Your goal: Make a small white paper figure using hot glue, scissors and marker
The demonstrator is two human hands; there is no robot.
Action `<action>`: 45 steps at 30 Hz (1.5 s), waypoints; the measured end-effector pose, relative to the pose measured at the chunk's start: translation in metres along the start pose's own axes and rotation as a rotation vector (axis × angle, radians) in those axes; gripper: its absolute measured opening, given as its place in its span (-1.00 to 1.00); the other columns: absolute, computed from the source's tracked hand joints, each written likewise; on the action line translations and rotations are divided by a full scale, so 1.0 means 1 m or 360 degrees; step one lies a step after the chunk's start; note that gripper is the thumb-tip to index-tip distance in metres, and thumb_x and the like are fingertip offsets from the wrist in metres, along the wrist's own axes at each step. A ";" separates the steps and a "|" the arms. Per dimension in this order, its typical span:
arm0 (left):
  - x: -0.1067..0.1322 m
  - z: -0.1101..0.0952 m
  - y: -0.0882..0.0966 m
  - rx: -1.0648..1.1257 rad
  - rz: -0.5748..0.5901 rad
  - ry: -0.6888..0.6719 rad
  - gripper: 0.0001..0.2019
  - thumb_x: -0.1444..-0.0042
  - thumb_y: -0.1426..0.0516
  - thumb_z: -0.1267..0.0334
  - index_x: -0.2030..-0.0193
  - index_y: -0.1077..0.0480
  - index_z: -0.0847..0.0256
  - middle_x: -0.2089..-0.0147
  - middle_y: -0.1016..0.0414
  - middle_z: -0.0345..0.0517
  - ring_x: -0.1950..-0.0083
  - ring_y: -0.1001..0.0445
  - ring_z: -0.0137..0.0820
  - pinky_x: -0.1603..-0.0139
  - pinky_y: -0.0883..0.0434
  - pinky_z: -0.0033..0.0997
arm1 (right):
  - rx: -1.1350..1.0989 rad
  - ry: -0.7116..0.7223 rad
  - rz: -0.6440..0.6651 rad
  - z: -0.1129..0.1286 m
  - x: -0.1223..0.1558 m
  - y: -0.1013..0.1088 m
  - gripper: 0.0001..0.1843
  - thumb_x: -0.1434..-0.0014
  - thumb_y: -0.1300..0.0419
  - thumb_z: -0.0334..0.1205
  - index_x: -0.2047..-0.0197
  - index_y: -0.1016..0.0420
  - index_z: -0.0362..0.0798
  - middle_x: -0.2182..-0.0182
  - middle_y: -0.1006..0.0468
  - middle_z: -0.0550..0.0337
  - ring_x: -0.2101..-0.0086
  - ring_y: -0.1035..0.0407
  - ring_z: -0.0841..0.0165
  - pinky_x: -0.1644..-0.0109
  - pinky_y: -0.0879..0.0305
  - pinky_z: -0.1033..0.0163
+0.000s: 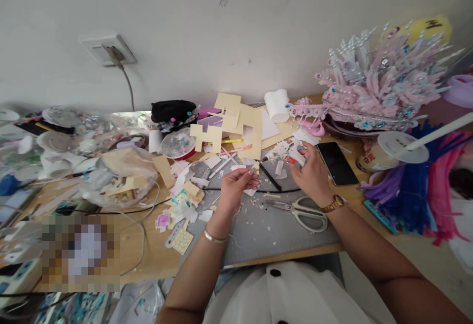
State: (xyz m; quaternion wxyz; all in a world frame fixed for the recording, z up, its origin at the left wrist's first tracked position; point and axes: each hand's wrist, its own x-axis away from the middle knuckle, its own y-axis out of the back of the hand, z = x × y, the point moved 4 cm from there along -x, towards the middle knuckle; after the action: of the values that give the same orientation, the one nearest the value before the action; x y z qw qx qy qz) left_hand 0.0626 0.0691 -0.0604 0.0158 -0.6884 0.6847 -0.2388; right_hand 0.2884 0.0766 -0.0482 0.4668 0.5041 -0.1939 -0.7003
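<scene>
Over the grey cutting mat [254,238], my left hand [236,187] pinches a small cream paper piece [255,166] between thumb and fingertips. My right hand [312,174] is wrapped round a white glue gun [296,154] with an orange part, its nozzle end pointing left. Part of the gun is hidden by my fingers. Below my right hand lie scissors [294,208] with pale handles, blades pointing left. A black pen [270,176] rests on the mat between my two hands. Paper scraps are scattered around both hands.
Cut cream card sheets [253,119] lie at the back. On the right are a phone [337,162], a lidded drink cup [380,152], pipe cleaners [408,186] and a pink decorated headdress [384,82]. A plastic bag [121,166], cables and clutter fill the left.
</scene>
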 end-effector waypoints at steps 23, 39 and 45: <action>0.015 0.011 -0.012 0.0057 0.0146 0.0189 -0.50 0.31 -0.46 -0.04 0.33 -0.49 0.28 0.40 -0.61 -0.10 0.53 -0.50 -0.46 0.53 -0.40 -0.50 | 0.0372 -0.0228 0.0468 -0.004 -0.008 0.027 -0.58 -0.19 -0.26 -0.02 -0.01 -0.57 -0.13 0.03 -0.49 -0.26 0.00 -0.33 -0.15 0.04 -0.34 -0.13; 0.051 0.029 -0.018 0.0108 -0.0137 -0.0190 -0.72 0.06 -0.35 0.02 0.35 -0.52 0.19 0.40 -0.54 -0.20 0.37 -0.42 -0.44 0.29 -0.37 -0.45 | -0.2157 -0.1393 0.0497 0.083 0.063 -0.028 -0.72 0.15 -0.47 -0.03 0.36 -0.69 0.01 0.33 -0.66 0.19 0.31 -0.45 0.31 0.24 -0.34 0.24; 0.047 0.028 -0.013 -0.0019 -0.0147 -0.0223 -0.72 0.04 -0.32 0.02 0.35 -0.51 0.19 0.39 -0.54 -0.18 0.35 -0.41 -0.43 0.23 -0.39 -0.42 | -0.2084 -0.1335 0.0365 0.086 0.058 -0.032 -0.74 0.18 -0.46 -0.03 0.42 -0.65 0.01 0.33 -0.64 0.19 0.27 -0.46 0.26 0.25 -0.38 0.22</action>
State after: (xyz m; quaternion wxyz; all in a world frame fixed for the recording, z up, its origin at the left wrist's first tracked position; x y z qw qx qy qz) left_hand 0.0824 0.0171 -0.0663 0.0486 -0.7345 0.6507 -0.1864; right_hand 0.1940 0.0254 -0.0666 0.6260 -0.2033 0.0474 -0.7513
